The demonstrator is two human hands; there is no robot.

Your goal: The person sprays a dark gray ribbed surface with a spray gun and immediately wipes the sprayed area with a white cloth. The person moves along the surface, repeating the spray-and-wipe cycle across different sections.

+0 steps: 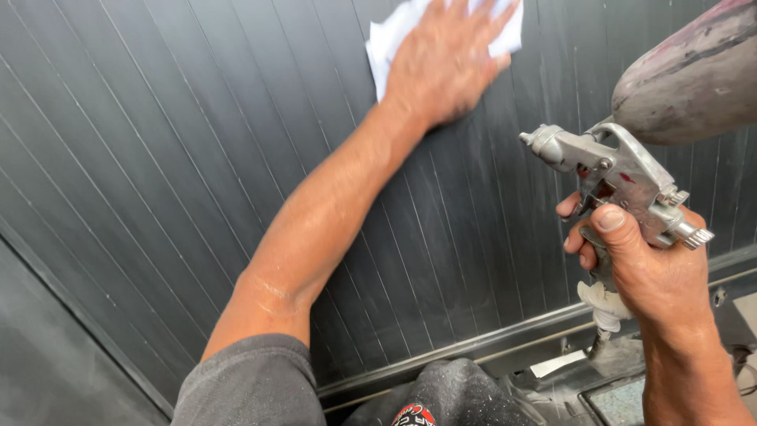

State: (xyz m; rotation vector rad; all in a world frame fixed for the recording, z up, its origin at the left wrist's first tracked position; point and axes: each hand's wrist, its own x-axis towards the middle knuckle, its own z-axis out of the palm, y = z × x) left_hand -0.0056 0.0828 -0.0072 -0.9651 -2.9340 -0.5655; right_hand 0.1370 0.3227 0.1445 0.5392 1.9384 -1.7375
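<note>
The left hand (443, 63) lies flat, fingers spread wide, pressing a white cloth (394, 35) against the dark grooved panel (158, 158). The cloth sits directly under the palm and fingers, its edges showing past the hand on the thumb side and beyond the fingertips. The forearm runs back from that hand toward a grey sleeve (252, 386).

The right hand (650, 272) is closed around the grip of a metal spray gun (623, 177), thumb laid up along its back, fingers curled at the trigger. Above this hand the gun's paint-stained cup (694, 79) tilts outward, well apart from the cloth. Below the wrist, a hose fitting (603, 312) hangs from the grip.
</note>
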